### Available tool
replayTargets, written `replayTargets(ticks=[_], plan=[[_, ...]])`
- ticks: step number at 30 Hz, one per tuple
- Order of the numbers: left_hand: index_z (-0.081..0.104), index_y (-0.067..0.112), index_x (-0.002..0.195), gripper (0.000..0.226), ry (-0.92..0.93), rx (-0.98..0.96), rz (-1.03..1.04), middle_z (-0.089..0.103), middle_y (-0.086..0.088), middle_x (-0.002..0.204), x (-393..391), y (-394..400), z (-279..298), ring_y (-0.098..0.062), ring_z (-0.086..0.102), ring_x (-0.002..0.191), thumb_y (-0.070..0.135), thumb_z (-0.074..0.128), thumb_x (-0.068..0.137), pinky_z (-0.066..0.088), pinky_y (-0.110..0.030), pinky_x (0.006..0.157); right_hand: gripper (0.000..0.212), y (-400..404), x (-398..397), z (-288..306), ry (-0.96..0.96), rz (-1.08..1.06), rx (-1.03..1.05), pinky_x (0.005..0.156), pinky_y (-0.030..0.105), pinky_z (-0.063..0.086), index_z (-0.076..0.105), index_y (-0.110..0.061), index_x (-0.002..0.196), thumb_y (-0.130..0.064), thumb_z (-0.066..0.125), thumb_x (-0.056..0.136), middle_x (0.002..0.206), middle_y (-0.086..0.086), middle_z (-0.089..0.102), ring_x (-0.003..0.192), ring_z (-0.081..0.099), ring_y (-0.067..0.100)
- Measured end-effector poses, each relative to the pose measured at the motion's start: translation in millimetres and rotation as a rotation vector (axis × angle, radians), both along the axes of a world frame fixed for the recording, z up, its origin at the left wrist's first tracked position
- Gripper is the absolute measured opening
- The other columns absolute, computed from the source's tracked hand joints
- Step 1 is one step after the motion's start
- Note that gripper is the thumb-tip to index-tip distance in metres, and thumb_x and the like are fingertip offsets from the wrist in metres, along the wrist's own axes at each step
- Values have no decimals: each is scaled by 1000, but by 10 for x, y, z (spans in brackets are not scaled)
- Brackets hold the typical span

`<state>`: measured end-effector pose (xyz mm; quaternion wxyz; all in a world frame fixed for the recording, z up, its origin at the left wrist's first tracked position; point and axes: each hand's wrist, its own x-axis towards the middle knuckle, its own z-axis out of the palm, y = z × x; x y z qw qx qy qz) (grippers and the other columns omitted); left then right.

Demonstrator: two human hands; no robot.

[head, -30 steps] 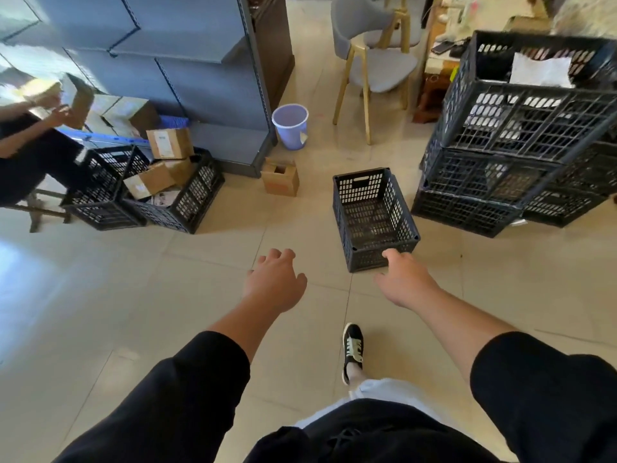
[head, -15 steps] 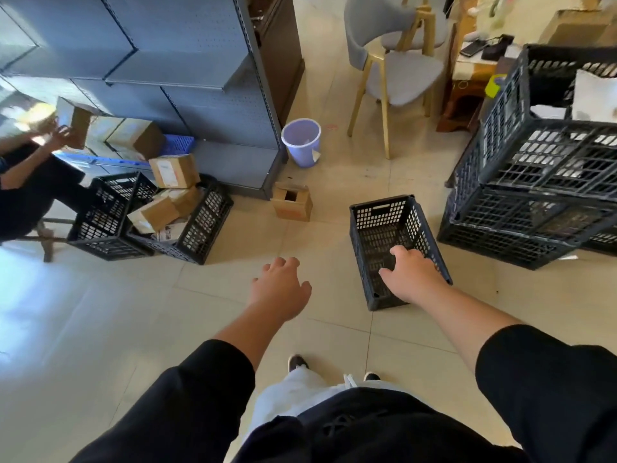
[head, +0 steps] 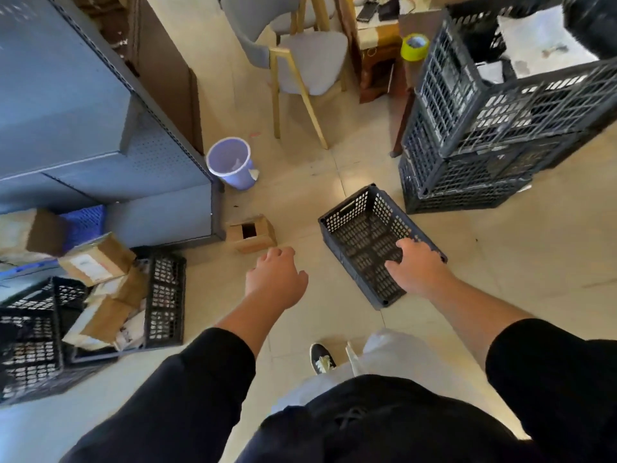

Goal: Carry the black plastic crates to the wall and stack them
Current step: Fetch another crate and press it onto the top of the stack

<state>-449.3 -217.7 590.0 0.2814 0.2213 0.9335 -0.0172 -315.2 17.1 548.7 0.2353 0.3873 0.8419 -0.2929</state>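
The right hand (head: pixel 415 267) reaches over the near rim of the empty crate (head: pixel 364 235) on the floor, fingers spread, gripping nothing; the left hand (head: pixel 275 279) hangs loosely open left of it. Lifted one-handed, it could tilt and knock the stack (head: pixel 467 162) at far right.

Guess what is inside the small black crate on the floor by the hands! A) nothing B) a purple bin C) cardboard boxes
A: the small black crate shows only its bare mesh bottom, with the right hand reaching over its near rim.
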Motion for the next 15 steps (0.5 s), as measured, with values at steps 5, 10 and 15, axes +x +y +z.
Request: replayTargets(ticks=[5, 10, 15], plan=[[45, 21, 150, 52, 4, -66, -171, 49, -8, 150, -517, 527, -90, -33, 50, 133, 44, 48, 103, 48, -48, 99, 66, 321, -138, -270, -35, -181, -63, 111, 53, 46, 36, -21, 159, -48, 55, 101, 156, 14, 45, 141, 46, 40], [48, 21, 147, 48, -26, -108, -208, 50, -8, 145, -910, 1082, -187, -33, 51, 130, 40, 48, 103, 49, -47, 95, 65, 724, -231, -510, -39, -347, -125, 108, 53, 49, 37, -20, 158, -45, 54, 101, 153, 15, 47, 136, 50, 41], [44, 20, 152, 53, -67, -125, -307, 50, -8, 149, -1254, 1633, -339, -33, 50, 134, 40, 48, 104, 47, -46, 100, 61, 997, -275, -633, -70, -479, -140, 108, 54, 49, 38, -21, 155, -44, 54, 101, 150, 16, 48, 135, 50, 42]])
